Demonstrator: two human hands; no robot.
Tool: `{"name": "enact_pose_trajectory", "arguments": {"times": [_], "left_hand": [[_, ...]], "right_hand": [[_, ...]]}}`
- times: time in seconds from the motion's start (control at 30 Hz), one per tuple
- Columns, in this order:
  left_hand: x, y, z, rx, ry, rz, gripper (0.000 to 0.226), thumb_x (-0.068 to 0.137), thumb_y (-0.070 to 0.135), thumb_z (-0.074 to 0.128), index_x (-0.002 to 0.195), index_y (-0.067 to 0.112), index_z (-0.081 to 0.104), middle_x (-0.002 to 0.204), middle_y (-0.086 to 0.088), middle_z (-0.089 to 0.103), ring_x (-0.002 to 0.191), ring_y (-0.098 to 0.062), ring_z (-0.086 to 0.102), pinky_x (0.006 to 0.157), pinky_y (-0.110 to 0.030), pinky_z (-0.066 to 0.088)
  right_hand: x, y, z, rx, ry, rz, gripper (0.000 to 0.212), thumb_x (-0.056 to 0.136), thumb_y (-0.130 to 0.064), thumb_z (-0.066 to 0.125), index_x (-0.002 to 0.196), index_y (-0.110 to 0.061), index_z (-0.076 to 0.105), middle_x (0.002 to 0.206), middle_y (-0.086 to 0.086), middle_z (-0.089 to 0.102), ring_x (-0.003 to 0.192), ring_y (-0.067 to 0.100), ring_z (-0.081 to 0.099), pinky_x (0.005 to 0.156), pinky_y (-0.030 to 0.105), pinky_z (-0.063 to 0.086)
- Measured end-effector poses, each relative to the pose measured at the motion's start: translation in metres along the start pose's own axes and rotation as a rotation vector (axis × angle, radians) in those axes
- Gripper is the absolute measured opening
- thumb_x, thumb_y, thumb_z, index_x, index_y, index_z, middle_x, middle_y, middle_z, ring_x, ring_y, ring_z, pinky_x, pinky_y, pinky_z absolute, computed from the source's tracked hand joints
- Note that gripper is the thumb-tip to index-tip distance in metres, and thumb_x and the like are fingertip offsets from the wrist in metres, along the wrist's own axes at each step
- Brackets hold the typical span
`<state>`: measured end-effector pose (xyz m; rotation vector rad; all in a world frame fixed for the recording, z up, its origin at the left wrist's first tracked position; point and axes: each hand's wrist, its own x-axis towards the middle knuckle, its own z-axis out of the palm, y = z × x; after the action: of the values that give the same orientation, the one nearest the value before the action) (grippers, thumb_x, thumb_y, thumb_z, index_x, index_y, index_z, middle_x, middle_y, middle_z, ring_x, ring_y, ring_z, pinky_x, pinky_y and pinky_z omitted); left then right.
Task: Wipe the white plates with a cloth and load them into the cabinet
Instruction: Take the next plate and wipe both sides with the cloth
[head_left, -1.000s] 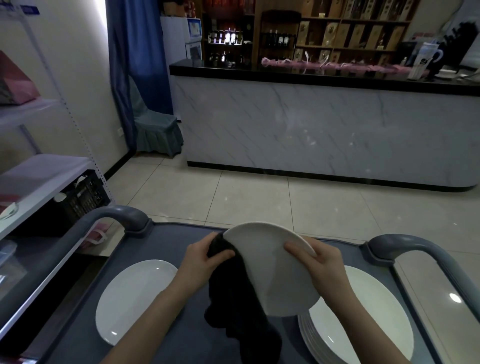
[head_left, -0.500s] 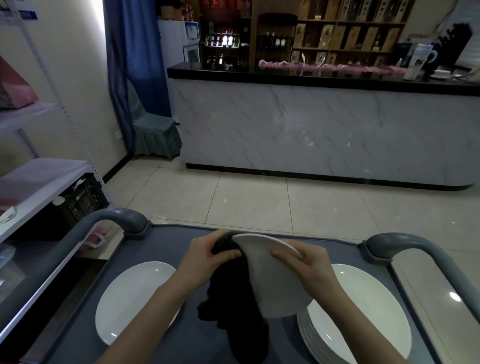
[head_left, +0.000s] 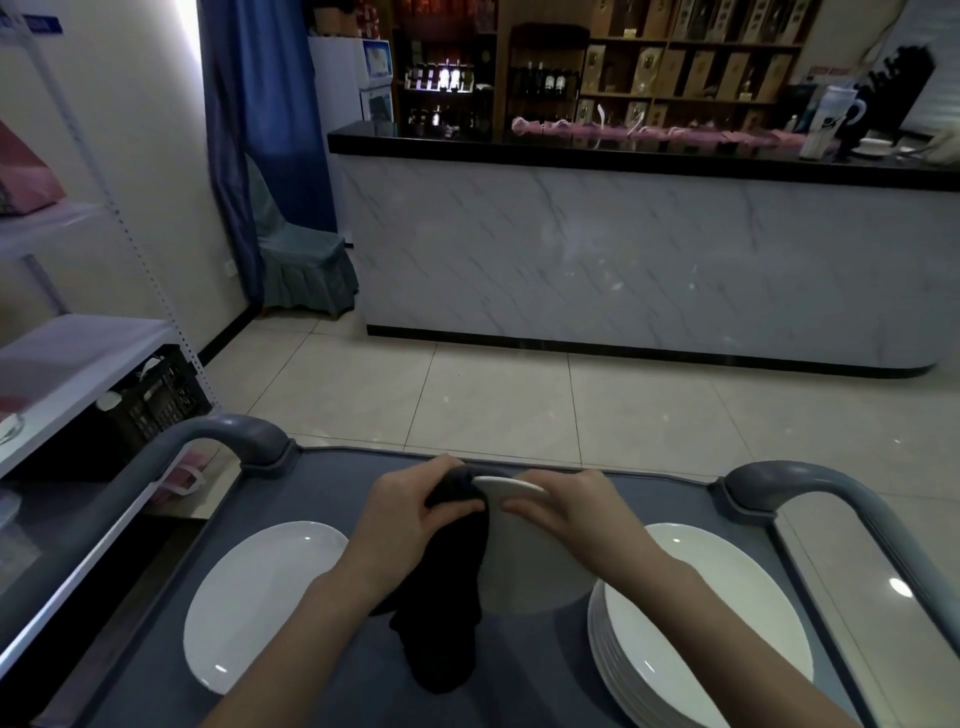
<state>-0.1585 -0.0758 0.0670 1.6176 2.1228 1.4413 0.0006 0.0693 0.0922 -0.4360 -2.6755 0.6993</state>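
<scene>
Wiping looks to be the step in hand, done over a grey trolley tray (head_left: 524, 670) that serves as the holding place for the crockery. On its right side sits a stack of white plates (head_left: 727, 623), several deep. On its left a single plate (head_left: 260, 597) lies flat alone, well apart from the stack. Between them a third plate (head_left: 535, 571) is held up off the tray, tilted steeply so its far rim points up. A dark cloth (head_left: 447, 592) is draped over that plate's left edge and hangs down to the tray. The left hand (head_left: 410, 514) pinches the cloth round the rim, fingers curled; the right hand (head_left: 576, 514) grips the opposite edge, thumb over it. Next, I judge, the cloth must travel round the rim while the right hand turns the plate, with a firm hold since glazed ware slips. No cabinet can be picked out for certain
</scene>
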Motion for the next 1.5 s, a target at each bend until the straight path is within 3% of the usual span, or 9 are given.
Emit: {"name": "enact_pose_trajectory", "arguments": {"times": [0.17, 0.33, 0.5, 0.67, 0.83, 0.97, 1.1, 1.3, 1.5], "left_hand": [[-0.01, -0.015, -0.007, -0.12, 0.013, -0.158, 0.023, 0.08, 0.022, 0.077, 0.09, 0.039, 0.066, 0.079, 0.018, 0.067, 0.073, 0.003, 0.06, 0.069, -0.011, 0.045], [-0.022, -0.029, -0.013, -0.306, 0.038, -0.404, 0.016, 0.076, 0.03, 0.07, 0.092, 0.027, 0.07, 0.088, 0.0, 0.073, 0.084, -0.012, 0.067, 0.081, -0.036, 0.055], [-0.008, -0.018, -0.011, -0.202, -0.055, -0.261, 0.019, 0.079, 0.017, 0.08, 0.093, 0.025, 0.069, 0.082, 0.008, 0.071, 0.078, -0.002, 0.063, 0.076, -0.025, 0.051], [0.008, 0.0, -0.005, -0.029, -0.201, -0.056, 0.026, 0.078, 0.024, 0.079, 0.101, 0.016, 0.069, 0.085, 0.006, 0.07, 0.082, -0.007, 0.065, 0.078, -0.023, 0.049], [-0.004, -0.019, -0.012, -0.141, -0.037, -0.246, 0.026, 0.083, 0.013, 0.077, 0.095, 0.034, 0.068, 0.084, 0.013, 0.071, 0.08, -0.001, 0.065, 0.074, -0.019, 0.051], [-0.011, -0.023, -0.005, -0.115, -0.005, -0.268, 0.024, 0.083, 0.015, 0.076, 0.089, 0.036, 0.065, 0.079, 0.016, 0.069, 0.074, 0.002, 0.062, 0.069, -0.016, 0.048], [-0.011, -0.012, 0.002, -0.002, 0.026, -0.139, 0.02, 0.084, 0.021, 0.076, 0.087, 0.035, 0.061, 0.077, 0.02, 0.065, 0.072, 0.003, 0.06, 0.066, -0.011, 0.044], [-0.007, 0.003, 0.011, 0.271, -0.076, 0.192, 0.018, 0.086, 0.022, 0.07, 0.088, 0.005, 0.063, 0.081, 0.004, 0.061, 0.074, -0.013, 0.059, 0.11, -0.029, 0.037], [-0.023, -0.026, 0.001, 0.105, -0.109, -0.048, 0.027, 0.088, 0.019, 0.072, 0.1, 0.04, 0.058, 0.089, 0.025, 0.063, 0.083, 0.007, 0.059, 0.076, -0.01, 0.042]], "right_hand": [[-0.012, 0.007, 0.005, 0.204, 0.199, 0.016, 0.023, 0.085, -0.039, 0.069, 0.088, -0.017, 0.077, 0.072, -0.005, 0.07, 0.065, 0.011, 0.061, 0.064, 0.022, 0.044], [-0.024, 0.014, 0.007, 0.444, 0.383, 0.245, 0.018, 0.078, -0.055, 0.068, 0.082, -0.037, 0.07, 0.068, -0.009, 0.067, 0.061, 0.0, 0.055, 0.06, 0.017, 0.04], [-0.02, 0.016, 0.009, 0.277, 0.244, 0.052, 0.01, 0.083, -0.033, 0.071, 0.086, -0.026, 0.078, 0.069, -0.033, 0.065, 0.066, -0.014, 0.059, 0.063, 0.004, 0.037], [-0.016, 0.011, 0.014, 0.135, 0.234, -0.052, 0.019, 0.082, -0.03, 0.071, 0.09, -0.016, 0.079, 0.08, -0.014, 0.072, 0.069, -0.006, 0.061, 0.065, 0.0, 0.035], [-0.03, 0.018, 0.009, 0.367, 0.417, 0.126, 0.007, 0.083, -0.028, 0.073, 0.079, -0.034, 0.074, 0.071, -0.025, 0.069, 0.065, -0.012, 0.059, 0.061, 0.006, 0.039], [-0.029, 0.026, -0.001, 0.274, 0.285, 0.192, 0.023, 0.085, -0.023, 0.075, 0.068, -0.036, 0.067, 0.061, -0.022, 0.063, 0.062, -0.008, 0.056, 0.06, 0.009, 0.038], [-0.015, 0.016, -0.014, 0.034, 0.089, 0.071, 0.017, 0.085, -0.031, 0.075, 0.101, -0.027, 0.074, 0.086, -0.013, 0.074, 0.083, 0.008, 0.067, 0.075, 0.025, 0.049], [-0.009, 0.0, 0.016, -0.315, -0.039, -0.112, 0.031, 0.099, -0.04, 0.05, 0.109, -0.016, 0.068, 0.098, 0.005, 0.071, 0.091, 0.029, 0.065, 0.073, 0.043, 0.049], [-0.033, 0.013, 0.023, -0.108, 0.246, -0.202, 0.013, 0.083, -0.006, 0.072, 0.097, -0.005, 0.075, 0.082, 0.008, 0.073, 0.07, 0.028, 0.07, 0.057, 0.038, 0.056]]}}
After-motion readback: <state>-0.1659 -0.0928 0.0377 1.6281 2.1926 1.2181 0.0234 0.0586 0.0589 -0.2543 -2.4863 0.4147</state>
